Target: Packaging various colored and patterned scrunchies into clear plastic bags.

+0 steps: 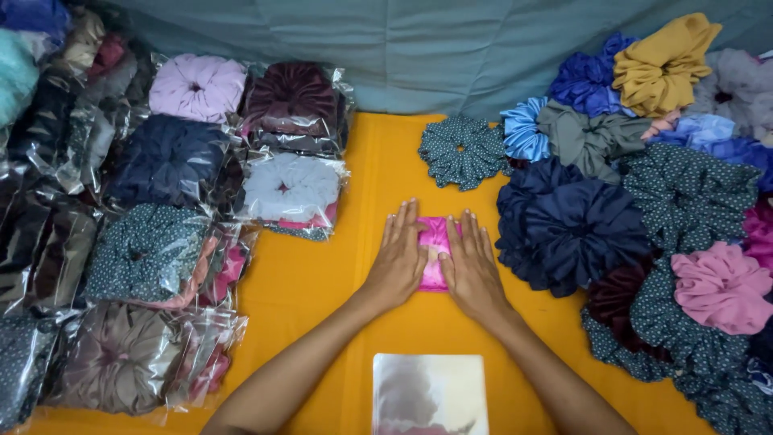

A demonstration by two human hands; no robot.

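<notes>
Both hands flat on upright pink scrunchie

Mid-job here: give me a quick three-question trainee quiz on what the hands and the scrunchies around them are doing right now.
1. True or false: both hands press flat on the pink scrunchie.
2. Which side holds the bagged scrunchies? A) the person's left B) the person's right
3. What lies nearest the wrists on the orange cloth?

Key:
1. True: left hand and right hand cover it.
2. A; the loose scrunchies are piled on the right.
3. An empty clear bag.
</notes>
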